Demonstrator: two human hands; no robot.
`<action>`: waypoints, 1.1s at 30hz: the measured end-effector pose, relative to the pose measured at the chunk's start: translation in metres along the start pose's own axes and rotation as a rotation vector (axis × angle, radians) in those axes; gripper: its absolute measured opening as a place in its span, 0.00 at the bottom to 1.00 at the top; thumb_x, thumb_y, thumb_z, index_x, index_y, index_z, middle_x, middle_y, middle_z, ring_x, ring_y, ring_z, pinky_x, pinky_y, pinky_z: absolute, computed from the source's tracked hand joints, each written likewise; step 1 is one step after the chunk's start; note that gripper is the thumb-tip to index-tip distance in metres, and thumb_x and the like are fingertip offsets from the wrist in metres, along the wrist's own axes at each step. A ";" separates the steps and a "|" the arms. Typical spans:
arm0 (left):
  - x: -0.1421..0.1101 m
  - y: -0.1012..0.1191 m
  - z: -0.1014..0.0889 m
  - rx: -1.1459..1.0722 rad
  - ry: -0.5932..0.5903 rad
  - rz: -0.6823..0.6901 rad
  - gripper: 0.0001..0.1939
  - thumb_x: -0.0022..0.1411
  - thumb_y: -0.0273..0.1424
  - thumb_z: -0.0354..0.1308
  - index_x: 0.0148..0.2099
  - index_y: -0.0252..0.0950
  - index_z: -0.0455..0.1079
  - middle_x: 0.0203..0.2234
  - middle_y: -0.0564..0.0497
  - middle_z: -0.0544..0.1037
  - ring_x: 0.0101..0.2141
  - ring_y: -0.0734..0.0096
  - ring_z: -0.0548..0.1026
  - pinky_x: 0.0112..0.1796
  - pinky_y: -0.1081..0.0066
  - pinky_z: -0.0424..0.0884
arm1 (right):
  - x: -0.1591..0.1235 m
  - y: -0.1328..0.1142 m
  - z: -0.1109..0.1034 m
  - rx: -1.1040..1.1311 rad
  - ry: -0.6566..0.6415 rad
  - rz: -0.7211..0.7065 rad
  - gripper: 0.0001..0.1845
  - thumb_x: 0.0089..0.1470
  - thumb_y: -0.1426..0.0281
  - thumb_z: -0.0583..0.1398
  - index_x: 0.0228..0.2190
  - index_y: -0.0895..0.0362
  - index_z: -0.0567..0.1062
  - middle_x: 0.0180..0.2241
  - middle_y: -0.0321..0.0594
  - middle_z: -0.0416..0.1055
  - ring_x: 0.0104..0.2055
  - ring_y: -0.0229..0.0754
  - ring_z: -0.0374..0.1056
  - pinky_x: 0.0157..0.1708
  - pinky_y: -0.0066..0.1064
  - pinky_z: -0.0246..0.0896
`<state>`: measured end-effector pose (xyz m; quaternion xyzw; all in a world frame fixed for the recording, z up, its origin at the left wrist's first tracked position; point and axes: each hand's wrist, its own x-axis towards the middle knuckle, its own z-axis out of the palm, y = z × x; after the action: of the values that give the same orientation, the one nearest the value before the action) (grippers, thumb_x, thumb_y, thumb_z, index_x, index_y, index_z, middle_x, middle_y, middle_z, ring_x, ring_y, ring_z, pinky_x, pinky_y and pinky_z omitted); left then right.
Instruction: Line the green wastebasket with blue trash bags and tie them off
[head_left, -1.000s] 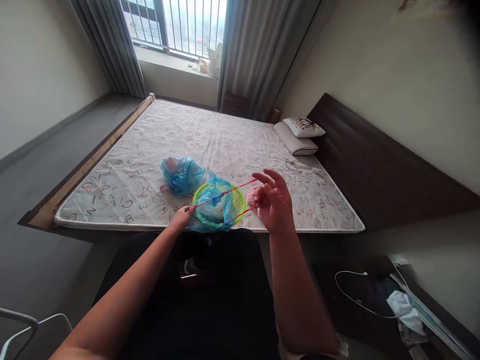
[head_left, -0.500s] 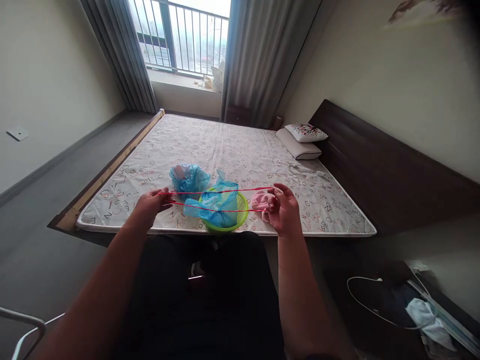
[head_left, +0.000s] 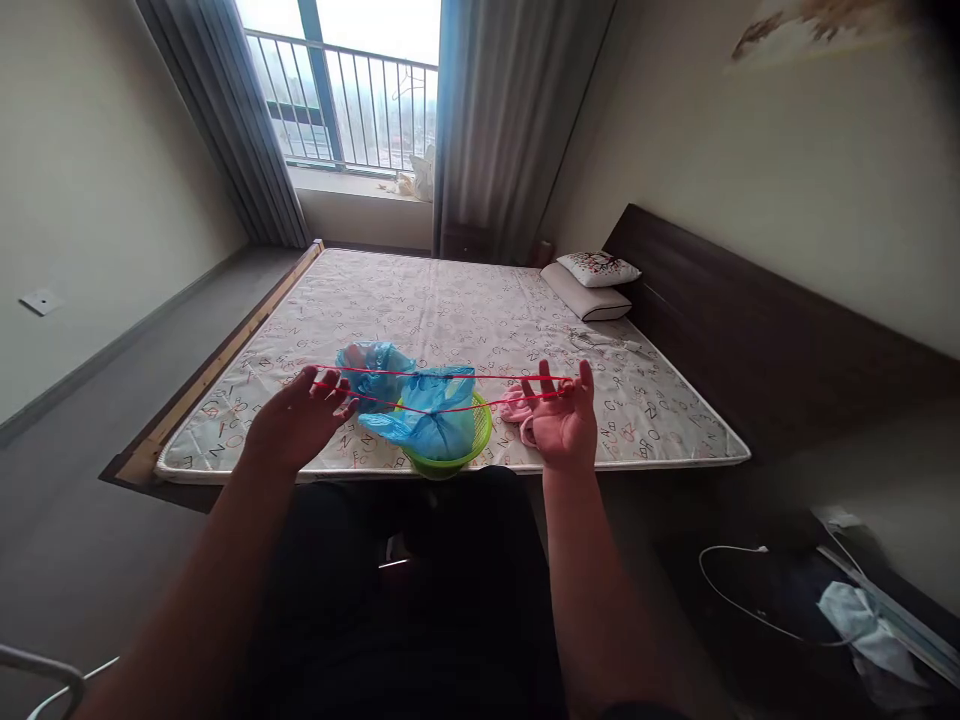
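Note:
A loop of red string (head_left: 499, 377) stretches in two strands between my hands, above the front of the mattress. It runs around the fingers of my left hand (head_left: 292, 425), which are spread and slightly bent. On the other side, my right hand (head_left: 566, 430) faces palm up with fingers apart, the string wound about them. Below the strands, a blue plastic bag (head_left: 439, 432) sits in a green basket (head_left: 444, 467). Another blue bag (head_left: 371, 358) lies behind it to the left. Pink cloth (head_left: 516, 407) is partly hidden behind my right hand.
The lettered mattress (head_left: 420, 310) fills the middle, with a dark headboard (head_left: 720, 280) on the right. A patterned cushion (head_left: 600, 267) rests on a beige pillow (head_left: 581, 293). A white cable (head_left: 720, 600) and pale cloth (head_left: 851, 610) lie at lower right. A metal tube (head_left: 45, 662) shows at lower left.
My fingers have opened out from a pinch, and my right palm has turned upward. The string is still stretched between both hands. The view has tilted slightly.

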<state>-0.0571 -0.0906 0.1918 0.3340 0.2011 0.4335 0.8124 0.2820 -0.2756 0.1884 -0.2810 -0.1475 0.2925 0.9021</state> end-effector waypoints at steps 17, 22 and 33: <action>0.004 -0.057 0.089 0.294 -0.034 0.201 0.47 0.62 0.32 0.65 0.79 0.52 0.51 0.29 0.57 0.77 0.25 0.75 0.74 0.35 0.69 0.76 | -0.030 0.027 0.053 -0.194 -0.072 0.048 0.42 0.59 0.65 0.65 0.67 0.24 0.56 0.65 0.31 0.68 0.28 0.30 0.64 0.28 0.27 0.70; -0.007 -0.074 0.087 0.394 -0.233 -0.094 0.25 0.64 0.40 0.66 0.59 0.34 0.78 0.17 0.57 0.67 0.17 0.78 0.60 0.19 0.76 0.54 | -0.041 0.032 0.055 -0.489 -0.386 0.223 0.33 0.58 0.63 0.68 0.63 0.37 0.70 0.50 0.34 0.77 0.22 0.28 0.51 0.17 0.22 0.50; -0.027 -0.104 0.076 0.378 -0.277 -0.314 0.27 0.64 0.55 0.63 0.43 0.33 0.77 0.15 0.58 0.62 0.16 0.81 0.52 0.19 0.77 0.48 | -0.044 0.055 0.031 -0.795 -0.499 0.233 0.13 0.53 0.57 0.71 0.30 0.53 0.80 0.34 0.35 0.76 0.35 0.37 0.70 0.35 0.28 0.66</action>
<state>0.0339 -0.1826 0.1712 0.5003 0.2148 0.2076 0.8127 0.2095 -0.2526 0.1758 -0.5399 -0.4274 0.3711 0.6230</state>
